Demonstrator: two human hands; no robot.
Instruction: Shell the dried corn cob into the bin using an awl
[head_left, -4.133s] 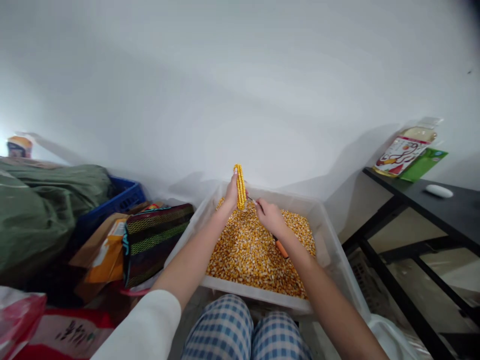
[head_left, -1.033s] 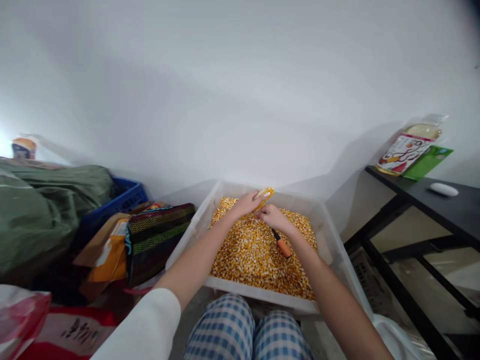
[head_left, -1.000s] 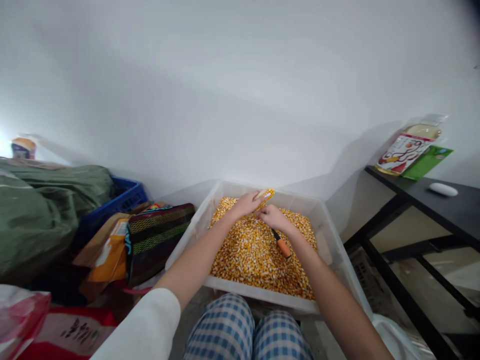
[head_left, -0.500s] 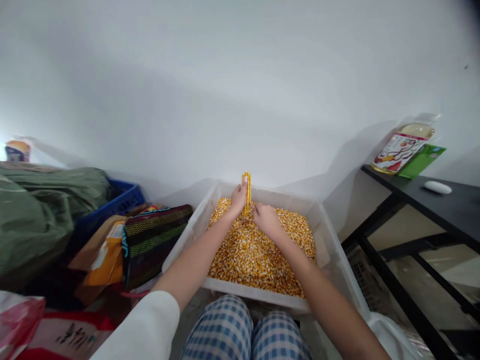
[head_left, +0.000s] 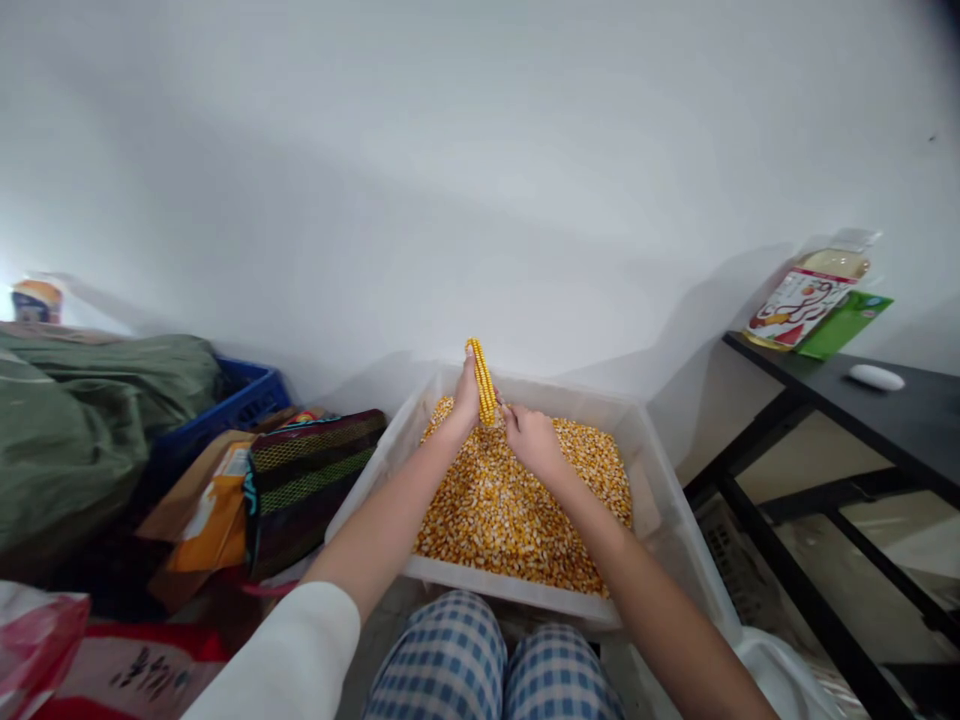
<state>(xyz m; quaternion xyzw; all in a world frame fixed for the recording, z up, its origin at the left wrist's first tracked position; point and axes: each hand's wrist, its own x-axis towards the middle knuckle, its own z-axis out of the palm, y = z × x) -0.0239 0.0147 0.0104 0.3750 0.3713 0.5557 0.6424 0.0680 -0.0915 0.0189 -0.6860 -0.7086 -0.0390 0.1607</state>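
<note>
My left hand (head_left: 466, 398) is wrapped round a yellow corn cob (head_left: 482, 382), its thumb along the upper end. The cob leans, top to the left, and rows of kernels show on its near side. Close by its lower end, my right hand (head_left: 529, 436) is closed. A thin, small thing pokes out at its fingertips toward the cob, too small to make out. Both hands are above a translucent plastic bin (head_left: 517, 594) that holds a broad heap of loose corn kernels (head_left: 495, 510).
At right stands a black table (head_left: 919, 410) bearing a labelled bottle (head_left: 802, 300), a green packet (head_left: 844, 322) and a white oval object (head_left: 876, 376). Left are a blue crate (head_left: 251, 400), green cloth (head_left: 90, 430) and a striped mesh bag (head_left: 315, 480). A white wall rises behind the bin.
The cob has tilted from nearly upright, its top swinging left, and my left hand has shifted slightly left with it. My right hand stays almost in place beside the lower end.
</note>
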